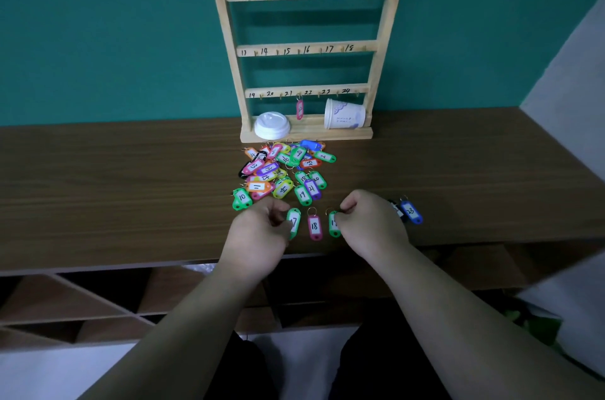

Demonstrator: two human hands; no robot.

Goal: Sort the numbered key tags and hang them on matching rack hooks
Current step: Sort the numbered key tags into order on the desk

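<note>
Pinching green 17 tag [293,221] in curled left hand [262,231] fingers, another green tag [334,226] in curled right hand [370,222] fingers, flanking pink 18 tag [315,226].

A paper cup [344,114] lies tipped, apart from a white lid [271,125], before a teal wall [114,39].

**Teal wall, dark wood counter**

A teal wall [98,39] is rising behind a long brown wood-grain counter [114,177], which is stretching across the whole view. Beneath it, a shelf unit [82,301] with slanted dividers is sitting in shadow. A pale wall [573,72] is standing at the right, and a light floor [49,373] is showing below.
</note>
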